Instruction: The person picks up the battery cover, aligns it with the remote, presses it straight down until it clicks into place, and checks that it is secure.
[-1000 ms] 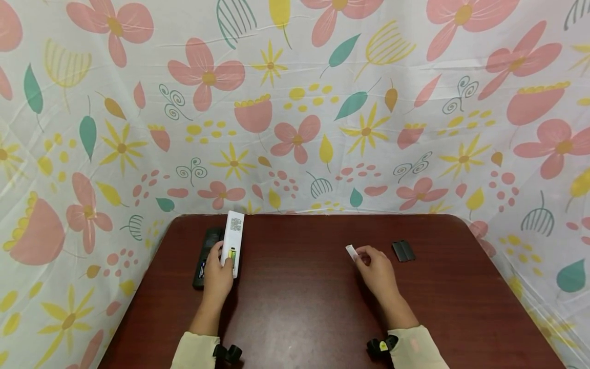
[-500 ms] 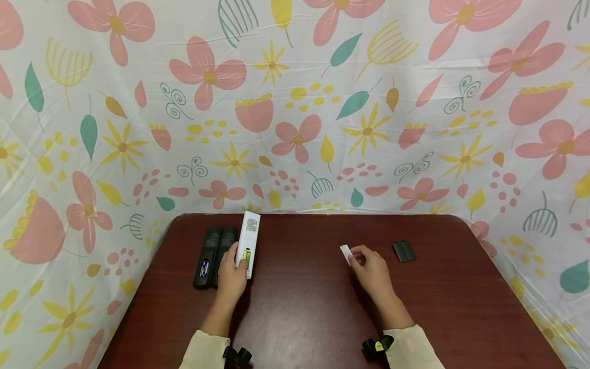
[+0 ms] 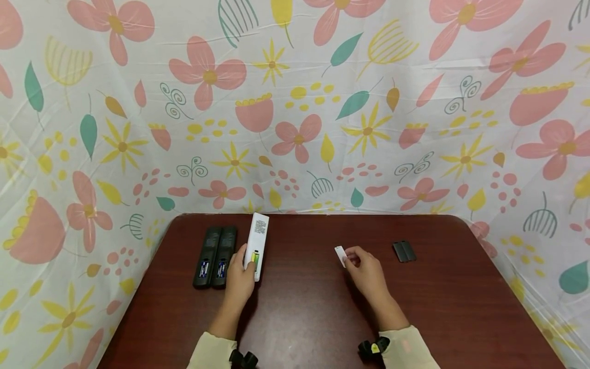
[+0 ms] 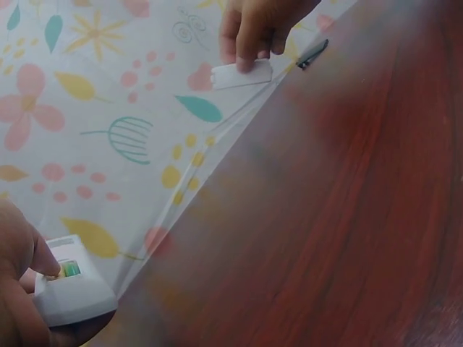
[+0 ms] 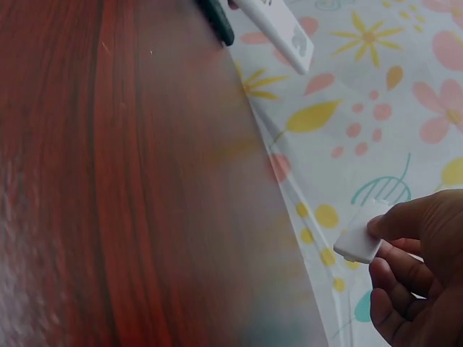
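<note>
While the left hand (image 3: 239,279) curls its fingers and thumb around a white remote (image 3: 258,233) left of centre in the head view, its battery compartment (image 3: 256,260) uncovered, the right hand (image 3: 367,271), right of centre, pinches a small white cover (image 3: 339,254) between thumb and fingers. 2 black remotes (image 3: 226,241) lie side by side farther left; dark flat pieces (image 3: 404,251) rest at centre right on the table (image 3: 304,307).

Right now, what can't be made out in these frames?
Part of the white remote: left wrist view, under the left hand.
Its code: head view, too small to read.
Part of the white cover: right wrist view, under the right hand.
Rest of the black remote: right wrist view, past the top edge.
</note>
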The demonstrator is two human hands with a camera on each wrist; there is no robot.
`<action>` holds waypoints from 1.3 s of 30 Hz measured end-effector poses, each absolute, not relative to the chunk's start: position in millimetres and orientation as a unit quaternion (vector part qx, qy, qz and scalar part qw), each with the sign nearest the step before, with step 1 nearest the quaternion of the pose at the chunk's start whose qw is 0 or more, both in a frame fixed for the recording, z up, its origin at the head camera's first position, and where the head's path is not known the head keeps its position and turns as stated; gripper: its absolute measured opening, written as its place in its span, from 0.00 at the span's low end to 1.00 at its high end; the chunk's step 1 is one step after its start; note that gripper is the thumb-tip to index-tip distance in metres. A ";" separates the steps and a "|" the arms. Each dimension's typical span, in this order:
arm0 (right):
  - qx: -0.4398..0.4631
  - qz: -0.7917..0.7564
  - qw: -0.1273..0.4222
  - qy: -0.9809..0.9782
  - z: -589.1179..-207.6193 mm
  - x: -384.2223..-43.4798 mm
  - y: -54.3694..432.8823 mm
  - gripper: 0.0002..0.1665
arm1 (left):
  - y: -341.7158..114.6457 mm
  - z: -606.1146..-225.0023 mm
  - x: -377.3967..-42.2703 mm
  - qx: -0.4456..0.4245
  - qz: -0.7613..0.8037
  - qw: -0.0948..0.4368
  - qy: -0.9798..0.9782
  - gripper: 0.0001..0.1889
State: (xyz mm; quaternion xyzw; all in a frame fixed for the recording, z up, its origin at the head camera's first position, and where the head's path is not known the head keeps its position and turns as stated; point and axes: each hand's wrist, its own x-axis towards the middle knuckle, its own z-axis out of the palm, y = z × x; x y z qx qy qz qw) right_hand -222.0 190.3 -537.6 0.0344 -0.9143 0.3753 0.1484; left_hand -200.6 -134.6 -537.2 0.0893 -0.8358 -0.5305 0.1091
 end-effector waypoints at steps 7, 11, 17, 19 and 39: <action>0.034 0.400 0.125 -0.907 -535.3 -218.4 182.3 0.06 | -124.4 -537.6 -198.8 0.088 -0.542 0.106 -0.829 0.31; 0.036 0.403 0.121 -0.906 -534.1 -217.0 177.9 0.06 | -119.7 -538.4 -199.2 0.087 -0.536 0.109 -0.833 0.30; 0.039 0.408 0.119 -0.904 -531.7 -215.0 170.8 0.06 | -112.6 -540.9 -198.7 0.070 -0.545 0.100 -0.830 0.31; 0.044 0.412 0.118 -0.903 -530.9 -214.7 168.8 0.06 | -110.1 -541.9 -198.5 0.060 -0.550 0.097 -0.827 0.32; 0.074 0.428 0.107 -0.894 -525.2 -214.6 150.0 0.11 | -93.1 -539.1 -201.1 0.015 -0.605 0.061 -0.794 0.33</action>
